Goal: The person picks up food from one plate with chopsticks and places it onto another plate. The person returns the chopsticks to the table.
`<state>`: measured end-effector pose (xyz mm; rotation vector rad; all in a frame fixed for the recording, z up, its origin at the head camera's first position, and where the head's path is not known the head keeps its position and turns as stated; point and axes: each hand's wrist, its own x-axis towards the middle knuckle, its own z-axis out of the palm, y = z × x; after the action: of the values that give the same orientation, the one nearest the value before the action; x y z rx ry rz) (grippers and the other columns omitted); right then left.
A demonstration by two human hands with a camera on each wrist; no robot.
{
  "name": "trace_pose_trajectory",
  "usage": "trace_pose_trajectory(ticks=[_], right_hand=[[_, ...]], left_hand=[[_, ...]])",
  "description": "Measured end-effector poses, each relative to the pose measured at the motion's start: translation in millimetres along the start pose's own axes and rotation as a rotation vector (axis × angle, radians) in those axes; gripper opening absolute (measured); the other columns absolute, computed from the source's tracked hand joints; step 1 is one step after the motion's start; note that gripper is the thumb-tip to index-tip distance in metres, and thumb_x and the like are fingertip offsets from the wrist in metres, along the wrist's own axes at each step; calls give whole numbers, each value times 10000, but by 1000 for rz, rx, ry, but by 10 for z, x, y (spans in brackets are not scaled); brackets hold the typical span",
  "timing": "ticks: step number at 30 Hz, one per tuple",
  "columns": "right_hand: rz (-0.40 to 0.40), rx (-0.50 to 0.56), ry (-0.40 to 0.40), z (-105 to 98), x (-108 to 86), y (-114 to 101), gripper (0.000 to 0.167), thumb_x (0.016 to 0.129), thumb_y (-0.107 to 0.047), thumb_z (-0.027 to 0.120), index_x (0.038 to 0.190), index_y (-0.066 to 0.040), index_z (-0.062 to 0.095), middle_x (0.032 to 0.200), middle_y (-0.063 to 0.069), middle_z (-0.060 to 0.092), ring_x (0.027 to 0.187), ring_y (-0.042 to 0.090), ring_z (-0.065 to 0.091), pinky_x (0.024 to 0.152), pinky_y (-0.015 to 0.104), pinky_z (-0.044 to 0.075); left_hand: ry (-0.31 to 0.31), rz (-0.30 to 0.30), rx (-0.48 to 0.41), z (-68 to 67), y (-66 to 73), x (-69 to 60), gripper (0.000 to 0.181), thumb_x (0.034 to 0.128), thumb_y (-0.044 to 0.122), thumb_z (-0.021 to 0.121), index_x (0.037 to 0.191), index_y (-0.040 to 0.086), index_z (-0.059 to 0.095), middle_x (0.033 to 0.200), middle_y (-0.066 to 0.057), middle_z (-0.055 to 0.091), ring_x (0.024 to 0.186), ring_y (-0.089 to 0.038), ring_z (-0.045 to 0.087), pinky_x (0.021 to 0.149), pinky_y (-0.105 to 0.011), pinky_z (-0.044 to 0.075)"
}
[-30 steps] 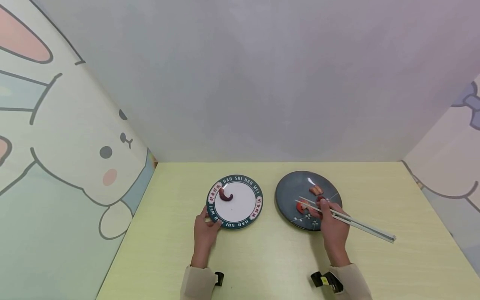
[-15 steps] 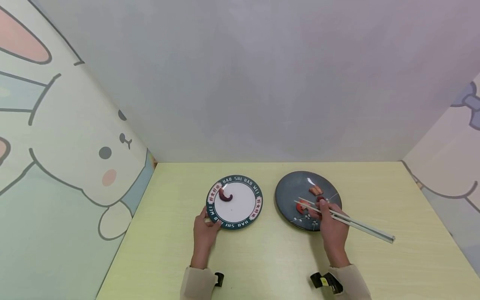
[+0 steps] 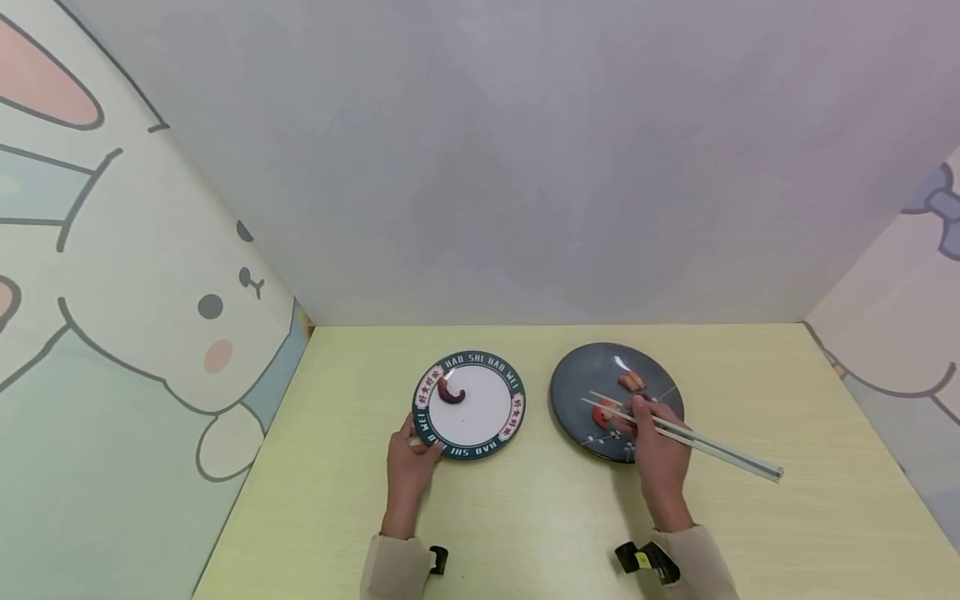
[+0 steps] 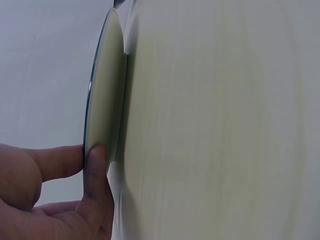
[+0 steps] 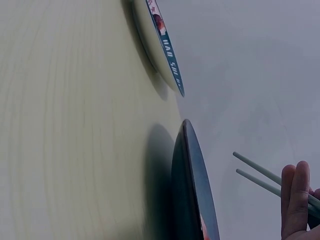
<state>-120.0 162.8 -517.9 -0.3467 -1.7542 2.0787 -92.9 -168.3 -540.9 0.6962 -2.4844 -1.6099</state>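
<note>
- One dark blue-grey, glossy round plate with pale blossom sprigs (image 3: 573, 392) sits on the pale yellow, wood-grained counter (image 3: 525, 533). On it lie a streaked orange-brown piece (image 3: 632, 381) toward the back and a red-orange piece (image 3: 601, 414) near the middle; a dark red bit (image 3: 643, 397) beside the thumb is mostly covered.
- Left of the dark plate, well apart from the left hand's side of it, the right hand (image 3: 662, 454) has no part: it is over the dark plate's near right side, fingers curled round two slim pale green chopsticks (image 3: 720, 451). Their tips are slightly parted, grip nothing visible, and ride above the plate, presumably for reach without scraping.
- Left of the dark plate stands a white round plate with a green lettered rim (image 3: 480, 408), bearing a curled dark red piece (image 3: 451, 397).
- The left hand (image 3: 409, 467) pinches that plate's near left rim between thumb and fingers, probably to steady it.
- A strip of counter separates the plates, room for sideways travel. Behind the dark plate the counter's far edge is near, and the grey wall (image 3: 480, 167) rises there, limiting backward movement.
</note>
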Motion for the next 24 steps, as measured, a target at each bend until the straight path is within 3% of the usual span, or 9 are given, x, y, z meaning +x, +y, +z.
trace_pose_trajectory(ticks=[12, 18, 24], right_hand=[[-22, -51, -26, 101, -34, -25, 243, 1042, -41, 643, 1013, 190, 710, 826, -5, 741, 639, 43, 747, 623, 173, 580], [-66, 53, -65, 180, -30, 1, 225, 1034, 29, 617, 964, 230, 690, 824, 117, 770, 655, 84, 762, 640, 241, 604], [-75, 62, -101, 242, -43, 2, 267, 1047, 19, 600, 975, 272, 645, 837, 43, 736, 681, 59, 755, 664, 236, 611]], left_hand=[[7, -1, 9, -1, 2, 1, 776, 909, -74, 740, 1580, -119, 353, 1303, -259, 519, 914, -233, 657, 646, -210, 497], [4, -2, 7, -4, 15, -10, 777, 911, -73, 739, 1581, -120, 348, 1309, -263, 514, 931, -253, 660, 651, -218, 504], [2, -15, 9, 4, 12, -12, 775, 918, -66, 733, 1591, -99, 350, 1328, -259, 523, 949, -267, 658, 674, -233, 509]])
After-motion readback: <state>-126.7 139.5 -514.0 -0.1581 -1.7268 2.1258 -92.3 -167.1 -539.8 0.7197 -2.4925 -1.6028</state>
